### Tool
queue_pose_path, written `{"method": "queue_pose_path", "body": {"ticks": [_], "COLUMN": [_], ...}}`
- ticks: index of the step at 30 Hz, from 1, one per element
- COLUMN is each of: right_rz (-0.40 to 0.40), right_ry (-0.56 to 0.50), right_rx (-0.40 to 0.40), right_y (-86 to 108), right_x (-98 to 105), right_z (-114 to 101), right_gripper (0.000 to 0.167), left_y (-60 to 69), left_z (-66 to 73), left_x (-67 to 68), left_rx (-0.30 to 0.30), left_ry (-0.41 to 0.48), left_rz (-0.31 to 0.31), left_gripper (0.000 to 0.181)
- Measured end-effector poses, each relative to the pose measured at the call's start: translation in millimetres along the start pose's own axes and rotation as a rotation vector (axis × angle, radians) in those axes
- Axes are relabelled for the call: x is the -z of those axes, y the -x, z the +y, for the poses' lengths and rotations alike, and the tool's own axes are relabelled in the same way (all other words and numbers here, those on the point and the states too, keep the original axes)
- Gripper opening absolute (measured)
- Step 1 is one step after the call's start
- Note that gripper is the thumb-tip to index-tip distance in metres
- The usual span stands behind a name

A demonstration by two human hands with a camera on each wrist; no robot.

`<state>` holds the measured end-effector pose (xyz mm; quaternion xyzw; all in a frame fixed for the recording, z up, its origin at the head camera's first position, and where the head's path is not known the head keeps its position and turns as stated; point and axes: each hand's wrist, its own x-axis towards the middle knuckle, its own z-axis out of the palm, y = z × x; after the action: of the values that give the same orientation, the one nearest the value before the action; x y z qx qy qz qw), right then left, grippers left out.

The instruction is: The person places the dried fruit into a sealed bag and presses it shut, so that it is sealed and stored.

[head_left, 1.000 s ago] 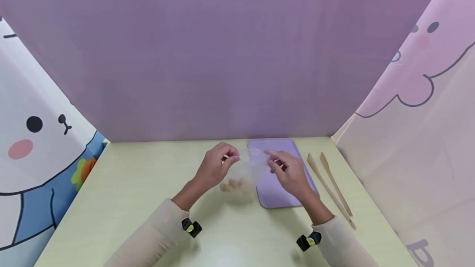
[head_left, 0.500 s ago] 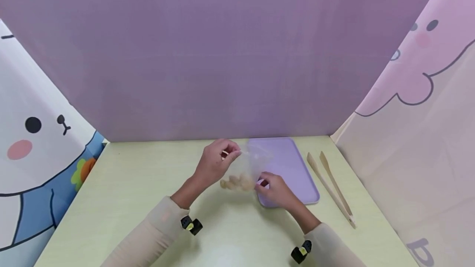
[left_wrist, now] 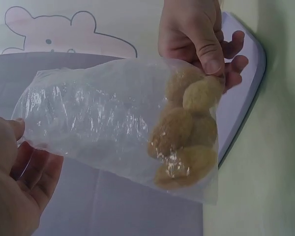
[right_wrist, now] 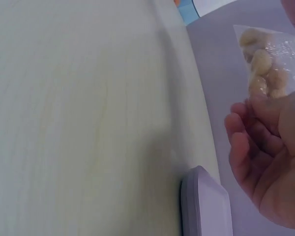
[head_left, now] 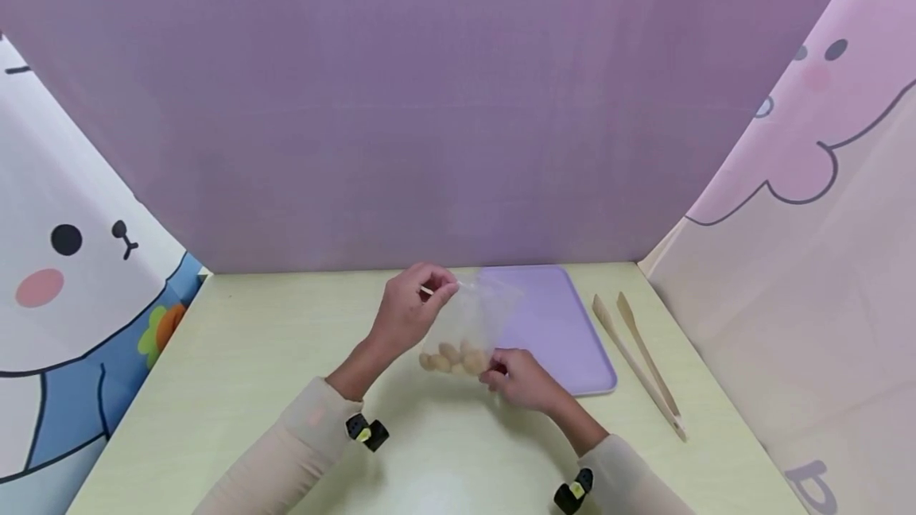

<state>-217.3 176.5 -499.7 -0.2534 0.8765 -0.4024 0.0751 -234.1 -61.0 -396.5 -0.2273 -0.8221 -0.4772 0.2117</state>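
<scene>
A clear plastic bag (head_left: 472,316) hangs tilted above the table, with several rounded tan-brown lumps (left_wrist: 172,130) gathered at its bottom. What the lumps are I cannot tell. My left hand (head_left: 409,308) pinches the bag's upper left corner between thumb and fingers. At the lower right corner, beside the lumps, my right hand (head_left: 525,380) pinches the plastic; in the right wrist view its thumb and fingertips meet at the bag's edge.
Behind the bag and my right hand lies a flat purple tray (head_left: 561,332). To its right are wooden tongs (head_left: 639,376), spread apart at the far end. A purple cloth wall (head_left: 429,118) rises behind the pale table (head_left: 286,324).
My right hand has come down from near the bag's top right to its lower right corner and now pinches it there. My left hand has stayed nearly in place.
</scene>
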Motion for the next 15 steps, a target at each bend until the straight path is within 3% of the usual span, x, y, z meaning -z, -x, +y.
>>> {"method": "queue_pose_path", "body": {"ticks": [7,12,15], "right_rz": [0.163,0.194,0.189], "right_ry": [0.167,0.244,0.239], "right_rx": [-0.006,-0.021,-0.016], "right_y": [1.9,5.8,10.3], "right_x": [4,6,5], "right_z": [0,-2,1], "right_gripper": [0.026,0.028,0.026], "left_y": [-5.1,-5.9,-4.1], "left_z": [-3.1,-4.8,-5.1], "left_x": [16.4,21.0,15.4], "left_rx": [-0.022,-0.052,-0.009], "left_ry": [-0.078,-0.179,-0.168], "left_rz": [0.01,0.056,0.033], "left_gripper": [0.005,0.006,0.006]}}
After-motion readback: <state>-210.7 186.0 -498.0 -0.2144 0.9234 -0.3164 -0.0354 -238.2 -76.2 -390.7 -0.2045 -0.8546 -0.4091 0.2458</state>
